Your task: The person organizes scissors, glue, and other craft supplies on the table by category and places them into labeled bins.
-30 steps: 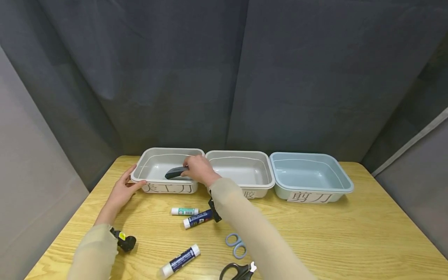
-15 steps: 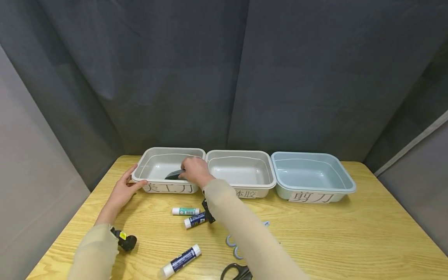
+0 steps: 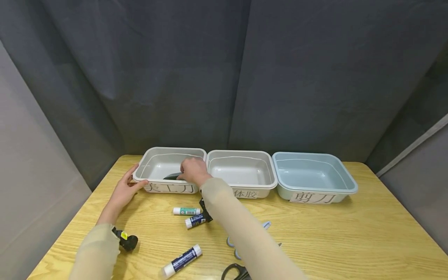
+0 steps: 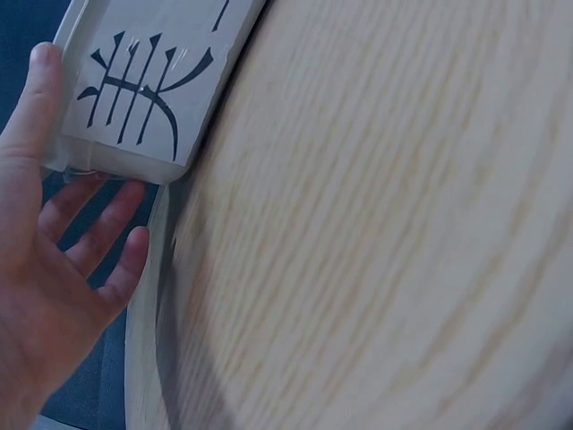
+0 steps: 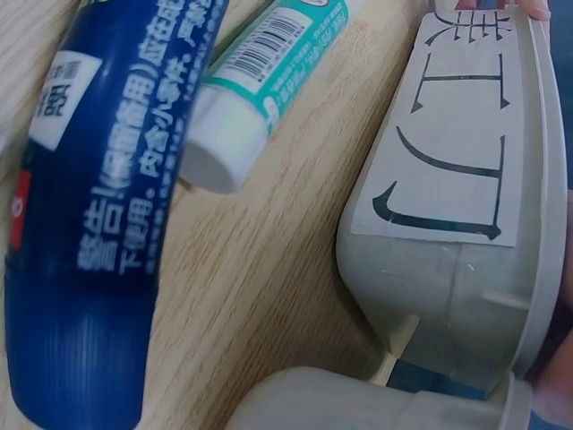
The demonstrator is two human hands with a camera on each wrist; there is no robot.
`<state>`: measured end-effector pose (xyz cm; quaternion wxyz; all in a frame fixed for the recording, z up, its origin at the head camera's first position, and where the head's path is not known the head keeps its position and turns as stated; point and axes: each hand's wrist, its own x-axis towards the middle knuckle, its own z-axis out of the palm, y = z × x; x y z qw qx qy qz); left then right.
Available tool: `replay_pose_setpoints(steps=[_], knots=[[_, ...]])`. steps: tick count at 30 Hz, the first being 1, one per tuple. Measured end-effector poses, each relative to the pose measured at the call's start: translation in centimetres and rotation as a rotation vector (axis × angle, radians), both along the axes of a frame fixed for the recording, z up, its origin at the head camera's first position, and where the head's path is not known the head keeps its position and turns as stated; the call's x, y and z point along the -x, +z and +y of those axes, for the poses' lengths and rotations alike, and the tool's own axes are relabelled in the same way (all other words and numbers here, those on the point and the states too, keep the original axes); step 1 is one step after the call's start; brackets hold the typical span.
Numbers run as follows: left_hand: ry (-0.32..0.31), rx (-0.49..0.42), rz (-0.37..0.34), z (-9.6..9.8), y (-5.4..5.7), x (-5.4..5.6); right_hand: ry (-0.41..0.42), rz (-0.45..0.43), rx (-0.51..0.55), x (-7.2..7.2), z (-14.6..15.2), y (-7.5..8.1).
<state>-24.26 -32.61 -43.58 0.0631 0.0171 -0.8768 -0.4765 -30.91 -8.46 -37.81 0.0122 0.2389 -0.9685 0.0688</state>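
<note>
My right hand (image 3: 194, 170) reaches over the front rim of the left grey bin (image 3: 168, 150), holding a dark utility knife (image 3: 173, 176) low inside it. The knife's far part shows; my fingers cover the rest. In the right wrist view, only a blurred edge of that hand (image 5: 553, 394) appears behind the bin. My left hand (image 3: 123, 192) rests on the same bin's front left corner, thumb on the front rim and fingers at the side. Seen from the left wrist, the fingers (image 4: 107, 224) are loosely spread beside the bin's end.
A middle grey bin (image 3: 241, 152) and a blue bin (image 3: 315, 155) stand to the right. On the table (image 3: 350, 241) lie a green glue stick (image 3: 187, 211), blue glue sticks (image 3: 196, 221) (image 3: 182, 260), blue-handled scissors (image 3: 266, 225) and black-handled scissors (image 3: 233, 267), partly under my right arm.
My right hand has lowered the utility knife deeper into the left bin, moving slightly left early on. The left hand has stayed at the bin's corner.
</note>
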Motion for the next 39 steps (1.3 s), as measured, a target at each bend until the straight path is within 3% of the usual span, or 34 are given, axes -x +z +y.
replay_pose_setpoints(steps=[15,28,32,39], knots=[[0.0,0.003,0.004,0.2,0.1,0.2,0.071,0.011,0.111,-0.1,1.2,0.6],[0.005,-0.002,-0.008,0.2,0.2,0.2,0.171,0.006,0.232,-1.1,3.9,1.5],[0.003,-0.003,-0.014,0.3,0.2,0.3,0.186,-0.032,0.268,-1.4,4.9,1.6],[-0.002,-0.001,-0.012,0.5,0.2,0.4,0.239,-0.045,0.282,-1.6,6.9,2.3]])
